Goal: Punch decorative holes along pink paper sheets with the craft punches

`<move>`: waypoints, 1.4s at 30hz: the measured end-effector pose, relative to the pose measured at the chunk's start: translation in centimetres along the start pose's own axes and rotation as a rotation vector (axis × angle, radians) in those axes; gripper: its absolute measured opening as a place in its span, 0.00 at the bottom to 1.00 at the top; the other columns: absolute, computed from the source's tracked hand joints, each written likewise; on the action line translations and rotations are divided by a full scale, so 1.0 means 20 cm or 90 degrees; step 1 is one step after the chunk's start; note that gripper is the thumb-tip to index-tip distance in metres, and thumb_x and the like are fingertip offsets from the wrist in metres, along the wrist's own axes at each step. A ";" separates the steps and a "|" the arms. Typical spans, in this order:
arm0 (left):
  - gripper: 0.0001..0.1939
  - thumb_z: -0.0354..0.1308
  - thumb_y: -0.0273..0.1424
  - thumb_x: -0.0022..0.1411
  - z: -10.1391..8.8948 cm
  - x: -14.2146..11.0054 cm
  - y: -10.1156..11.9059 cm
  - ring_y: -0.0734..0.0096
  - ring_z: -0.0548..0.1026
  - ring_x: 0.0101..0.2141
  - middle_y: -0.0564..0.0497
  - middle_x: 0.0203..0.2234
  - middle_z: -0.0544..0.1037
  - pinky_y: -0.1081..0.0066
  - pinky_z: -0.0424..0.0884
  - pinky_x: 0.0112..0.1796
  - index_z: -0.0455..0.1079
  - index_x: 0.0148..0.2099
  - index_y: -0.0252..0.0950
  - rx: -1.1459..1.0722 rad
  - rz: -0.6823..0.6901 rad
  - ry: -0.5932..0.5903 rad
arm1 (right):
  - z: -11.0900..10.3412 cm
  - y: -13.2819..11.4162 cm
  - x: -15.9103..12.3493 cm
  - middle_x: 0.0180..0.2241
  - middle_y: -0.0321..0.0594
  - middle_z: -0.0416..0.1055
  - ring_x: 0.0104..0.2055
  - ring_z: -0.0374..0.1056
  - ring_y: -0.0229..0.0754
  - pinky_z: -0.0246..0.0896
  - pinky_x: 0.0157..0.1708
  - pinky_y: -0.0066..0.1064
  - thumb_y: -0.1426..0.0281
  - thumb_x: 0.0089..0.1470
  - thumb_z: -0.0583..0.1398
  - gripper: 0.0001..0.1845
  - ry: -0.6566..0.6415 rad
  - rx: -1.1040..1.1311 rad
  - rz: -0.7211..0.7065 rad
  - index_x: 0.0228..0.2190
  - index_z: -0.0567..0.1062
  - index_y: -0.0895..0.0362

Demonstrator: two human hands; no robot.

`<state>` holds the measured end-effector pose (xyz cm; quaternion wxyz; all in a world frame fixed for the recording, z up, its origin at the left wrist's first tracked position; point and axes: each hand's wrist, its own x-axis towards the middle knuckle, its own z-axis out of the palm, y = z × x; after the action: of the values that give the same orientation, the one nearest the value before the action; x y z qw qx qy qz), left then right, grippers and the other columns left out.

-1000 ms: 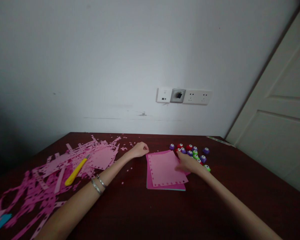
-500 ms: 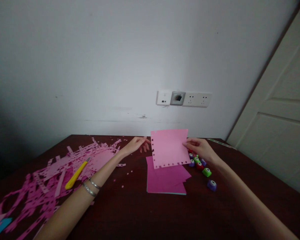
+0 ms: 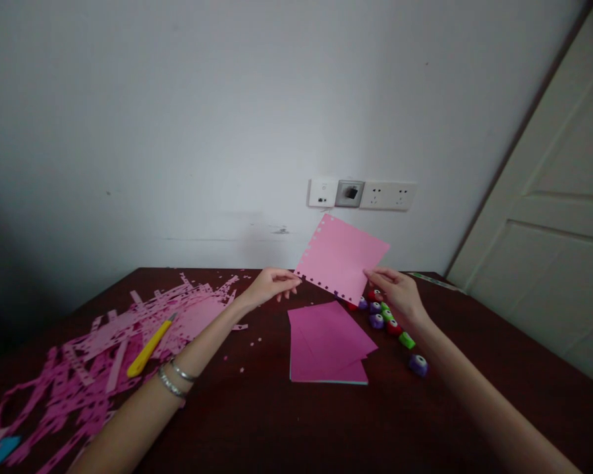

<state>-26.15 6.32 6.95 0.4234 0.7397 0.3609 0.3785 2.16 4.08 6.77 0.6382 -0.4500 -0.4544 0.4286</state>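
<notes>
And here's the punched pink sheet (image 3: 343,257), aloft and tilted cornerwise above the far part of the worktop (image 3: 296,428), stretched between two firm pinches! The left hand (image 3: 274,283) nips its left corner between thumb and fingers, right where the two hole-lined edges meet; the right hand (image 3: 398,294) grips the plain lower-right edge, partway between right and bottom corners, most of the paper spreading left of that hold. Below lie the magenta sheets (image 3: 326,345), well apart from the worktop's far edge; coloured craft punches (image 3: 377,321) cluster beside them, and towards the left edge a yellow utility knife (image 3: 151,345) rests on paper scraps (image 3: 99,339).
</notes>
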 end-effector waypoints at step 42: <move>0.12 0.58 0.36 0.52 0.27 -0.05 -0.10 0.78 0.67 0.17 0.52 0.18 0.71 0.76 0.62 0.18 0.68 0.26 0.31 -0.084 -0.060 0.082 | 0.14 0.19 -0.10 0.22 0.34 0.71 0.20 0.63 0.32 0.56 0.14 0.20 0.63 0.35 0.68 0.16 -0.123 0.016 0.089 0.27 0.73 0.59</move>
<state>-22.35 4.25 3.03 0.4643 0.6665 0.3961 0.4281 -1.43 3.41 3.29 0.5654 -0.4292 -0.4757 0.5194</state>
